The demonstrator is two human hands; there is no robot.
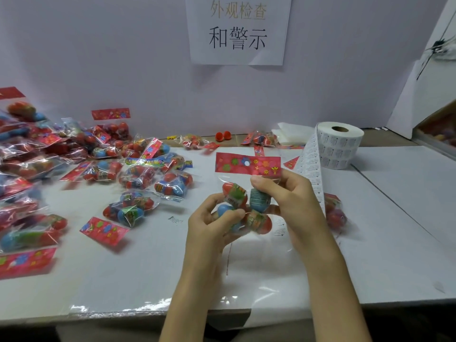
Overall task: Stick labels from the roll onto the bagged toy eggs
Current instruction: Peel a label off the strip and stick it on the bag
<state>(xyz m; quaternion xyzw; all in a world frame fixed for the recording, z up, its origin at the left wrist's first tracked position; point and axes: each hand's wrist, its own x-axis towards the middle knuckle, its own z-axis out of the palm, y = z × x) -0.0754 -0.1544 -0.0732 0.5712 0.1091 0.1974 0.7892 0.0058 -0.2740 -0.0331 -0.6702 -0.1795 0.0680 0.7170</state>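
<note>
I hold one clear bag of toy eggs (246, 206) upright above the table's middle; its red flowered header card (248, 164) is on top and red, blue and teal eggs show inside. My left hand (212, 223) grips the bag's lower left, thumb on a blue egg. My right hand (288, 193) clasps its right side, thumb near the bag's neck. The white label roll (339, 146) stands at the back right. Its loose label strip (311, 174) runs down behind my right hand. A white label (280, 228) shows at the bag's lower right.
Many bagged eggs lie heaped at the left (29, 154) and spread mid-left (153, 174). Another bag (334, 213) lies behind my right wrist. Two loose red egg halves (223, 136) sit by the back wall. A paper sign (238, 28) hangs above. Folded white sheets (291, 134) lie beside the roll.
</note>
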